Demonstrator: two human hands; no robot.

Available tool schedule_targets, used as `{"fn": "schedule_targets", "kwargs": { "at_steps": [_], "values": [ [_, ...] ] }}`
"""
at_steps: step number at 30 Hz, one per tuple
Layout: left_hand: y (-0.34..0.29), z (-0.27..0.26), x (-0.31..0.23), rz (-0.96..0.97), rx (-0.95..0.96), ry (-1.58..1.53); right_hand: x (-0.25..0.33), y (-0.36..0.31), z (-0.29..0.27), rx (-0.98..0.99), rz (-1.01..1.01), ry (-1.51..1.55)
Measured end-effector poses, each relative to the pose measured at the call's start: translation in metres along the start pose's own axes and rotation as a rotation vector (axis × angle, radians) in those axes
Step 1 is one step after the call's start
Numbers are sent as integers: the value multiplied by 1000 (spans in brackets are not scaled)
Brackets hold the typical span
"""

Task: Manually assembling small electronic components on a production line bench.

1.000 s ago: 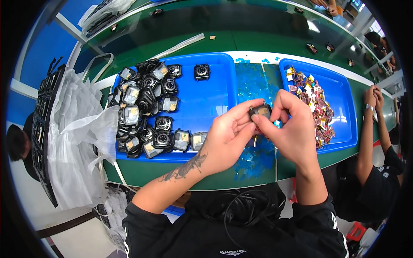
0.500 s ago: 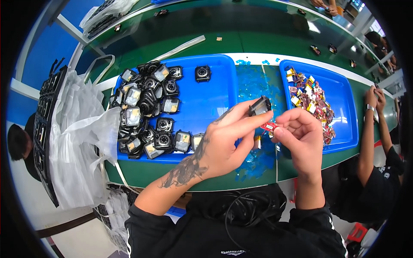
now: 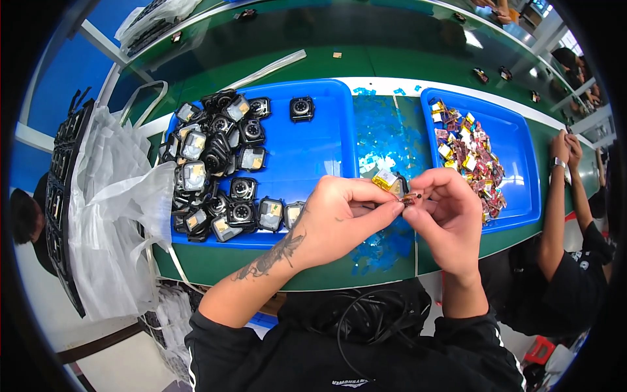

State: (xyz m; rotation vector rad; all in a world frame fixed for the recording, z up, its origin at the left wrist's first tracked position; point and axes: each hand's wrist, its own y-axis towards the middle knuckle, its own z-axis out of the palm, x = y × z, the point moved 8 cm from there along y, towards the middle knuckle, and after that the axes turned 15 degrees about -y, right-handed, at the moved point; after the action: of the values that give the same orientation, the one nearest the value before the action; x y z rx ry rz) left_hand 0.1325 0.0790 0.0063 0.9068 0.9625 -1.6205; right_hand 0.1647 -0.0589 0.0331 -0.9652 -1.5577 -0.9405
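Pinching 1 small circuit part [image 3: 409, 200] with nearly closed left hand [image 3: 346, 212] and right hand [image 3: 449, 212], likely for steadiness.

From here, that battery cell [image 3: 385, 180] by the left hand [image 3: 343, 215] is yellow and white; leftward, black watch cases [image 3: 242, 213], blue tray [image 3: 304, 157]; dark patterned tattoo [image 3: 269, 259] behind its wrist.

Glossy smooth plastic on your blue trays [image 3: 320, 147], shiny foil-like finish on your battery pouch [image 3: 385, 179], glossy black watch cases [image 3: 302, 108], crinkled translucent plastic sheeting [image 3: 108, 261], your matt black cloth shirt [image 3: 424, 366]
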Motion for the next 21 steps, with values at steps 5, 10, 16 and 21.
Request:
{"fn": "schedule_targets", "kwargs": {
  "at_steps": [5,10,16,21],
  "values": [
    [0,4,1,123,8,-152,0,1,-4,-95,-112,-182],
    [1,7,-3,198,69,-115,-7,0,-3,-74,-61,-172],
    [1,10,-7,259,53,-43,-11,1,-4,-113,-81,-180],
    [-2,11,-11,186,40,-138,-6,7,1,-70,-24,-209]
  ]
}}
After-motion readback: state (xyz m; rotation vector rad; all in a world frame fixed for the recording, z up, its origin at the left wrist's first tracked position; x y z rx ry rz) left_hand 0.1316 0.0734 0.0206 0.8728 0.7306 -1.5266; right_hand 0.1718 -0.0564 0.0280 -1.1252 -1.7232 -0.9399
